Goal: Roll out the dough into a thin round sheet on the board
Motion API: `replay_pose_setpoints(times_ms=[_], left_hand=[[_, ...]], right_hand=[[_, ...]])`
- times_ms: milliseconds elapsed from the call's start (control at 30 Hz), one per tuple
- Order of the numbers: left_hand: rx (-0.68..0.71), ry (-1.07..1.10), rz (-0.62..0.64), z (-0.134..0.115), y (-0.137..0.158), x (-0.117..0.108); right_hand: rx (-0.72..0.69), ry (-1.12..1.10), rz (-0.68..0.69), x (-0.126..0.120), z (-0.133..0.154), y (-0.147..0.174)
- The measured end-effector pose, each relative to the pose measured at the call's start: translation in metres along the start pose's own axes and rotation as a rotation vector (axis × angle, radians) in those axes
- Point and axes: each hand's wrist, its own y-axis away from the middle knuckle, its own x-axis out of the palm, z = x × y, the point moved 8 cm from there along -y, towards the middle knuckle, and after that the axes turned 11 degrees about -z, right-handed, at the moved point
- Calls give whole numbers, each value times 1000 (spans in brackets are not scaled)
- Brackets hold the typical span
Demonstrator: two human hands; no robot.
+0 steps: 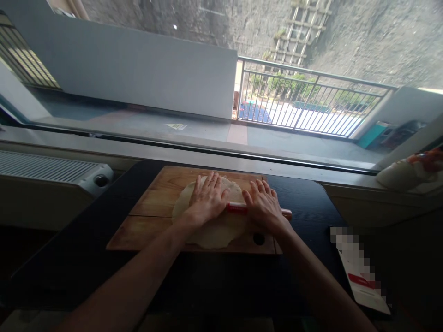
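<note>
A sheet of rolled-out dough [216, 234] lies flat on a wooden cutting board [150, 196]. Across the dough runs a rolling pin [237, 207] with a red label, its right end sticking out past the board's edge. My left hand [209, 196] rests palm down over the pin's left part, fingers stretched forward above the dough. Over the pin's right part lies my right hand [265, 203], also flat, fingers extended and thumb apart. Both hands press on the pin without wrapping round it. The pin's left end is hidden under my left hand.
The board sits on a black table [301, 203] beside a window sill [242, 163]. A white radiator [51, 170] stands at the left. At the table's right edge is a partly blurred flat item [363, 276]; a whitish pot [398, 175] is on the sill.
</note>
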Motion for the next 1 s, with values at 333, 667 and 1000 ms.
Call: replay_pose_setpoints(times_ms=[333,667,1000], left_hand=[[86,8,-106,-5,53,-20],[94,11,-102,-8,60,-20],[-109,-6,-70,-1,-2,3]], right_hand=[[-195,15,-35,-11,13,60],[-175,27,-89,-15,14,64],[-40,17,9,1,-2,-5]])
